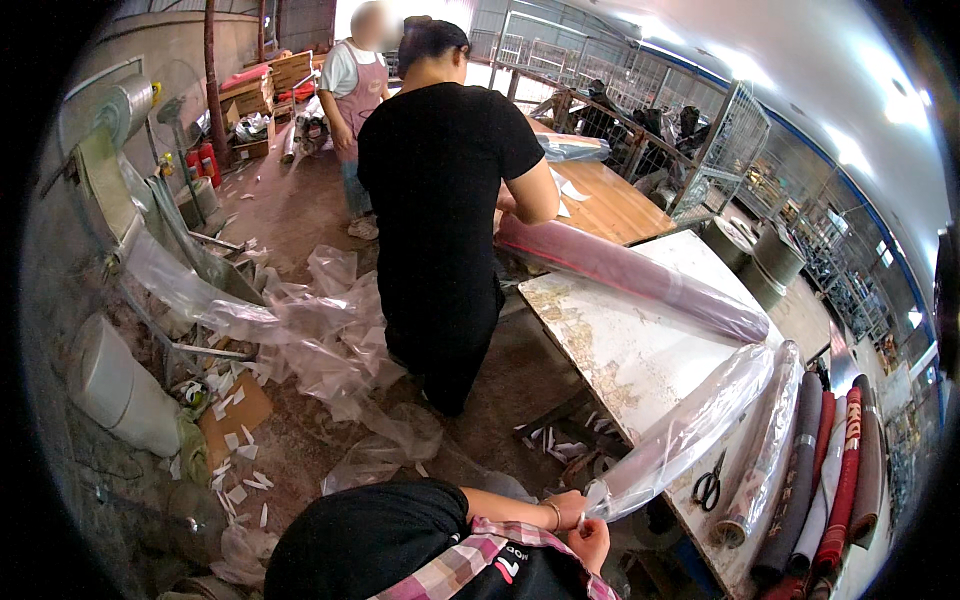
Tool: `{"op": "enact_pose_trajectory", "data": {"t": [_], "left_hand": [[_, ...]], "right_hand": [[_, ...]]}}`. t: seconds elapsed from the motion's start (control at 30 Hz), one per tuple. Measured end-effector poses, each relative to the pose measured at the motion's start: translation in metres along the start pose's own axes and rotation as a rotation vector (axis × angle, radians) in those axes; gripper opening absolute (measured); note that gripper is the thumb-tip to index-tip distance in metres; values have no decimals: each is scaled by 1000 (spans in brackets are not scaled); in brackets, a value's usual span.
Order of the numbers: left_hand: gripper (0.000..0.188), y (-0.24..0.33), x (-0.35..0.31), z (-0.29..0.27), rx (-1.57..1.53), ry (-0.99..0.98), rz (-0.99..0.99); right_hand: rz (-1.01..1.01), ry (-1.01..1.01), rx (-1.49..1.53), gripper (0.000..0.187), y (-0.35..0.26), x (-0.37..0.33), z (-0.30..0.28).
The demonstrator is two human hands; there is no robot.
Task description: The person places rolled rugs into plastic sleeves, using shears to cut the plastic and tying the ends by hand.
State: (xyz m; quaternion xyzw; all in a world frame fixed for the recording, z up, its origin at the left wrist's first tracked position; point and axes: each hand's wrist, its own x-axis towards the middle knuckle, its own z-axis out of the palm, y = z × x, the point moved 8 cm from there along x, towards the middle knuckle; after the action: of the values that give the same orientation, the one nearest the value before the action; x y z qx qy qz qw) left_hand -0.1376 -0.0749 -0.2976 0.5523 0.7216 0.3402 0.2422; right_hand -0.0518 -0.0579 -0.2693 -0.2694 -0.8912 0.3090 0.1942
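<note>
A roll wrapped in clear plastic film lies on the white worn table, one end reaching over the near edge. At that end my left hand, with a bracelet at the wrist, is closed on the gathered film. Just beside it my right hand is also closed, its fingers pinching at the twisted film end. Black scissors lie on the table right of the roll. Another film-wrapped roll rests beyond them.
Several rolled carpets lie at the right. A long reddish wrapped roll crosses the table. A co-worker in black stands ahead; another person stands farther back. Loose plastic film covers the floor, left.
</note>
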Motion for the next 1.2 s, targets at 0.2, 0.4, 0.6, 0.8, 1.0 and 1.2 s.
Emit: {"op": "enact_pose_trajectory", "data": {"t": [0.2, 0.4, 0.6, 0.8, 1.0, 1.2], "left_hand": [[30, -64, 30, 72, -218, 79, -168], [32, -81, 50, 113, -276, -9, -355], [27, -58, 20, 109, -1006, -224, -489], [26, -52, 16, 81, -762, -138, -277], [28, -61, 9, 59, -487, 100, -271], [23, -15, -10, 22, -285, -55, -480]], "right_hand": [[804, -106, 1248, 10, 52, -31, 55], [947, -296, 1430, 9, 35, -41, 56], [549, -108, 329, 12, 55, -31, -7], [162, -23, -151, 13, 34, -15, -31], [67, -31, -116, 17, 22, -16, -30], [271, -17, 85, 37, 10, -13, -25]]}}
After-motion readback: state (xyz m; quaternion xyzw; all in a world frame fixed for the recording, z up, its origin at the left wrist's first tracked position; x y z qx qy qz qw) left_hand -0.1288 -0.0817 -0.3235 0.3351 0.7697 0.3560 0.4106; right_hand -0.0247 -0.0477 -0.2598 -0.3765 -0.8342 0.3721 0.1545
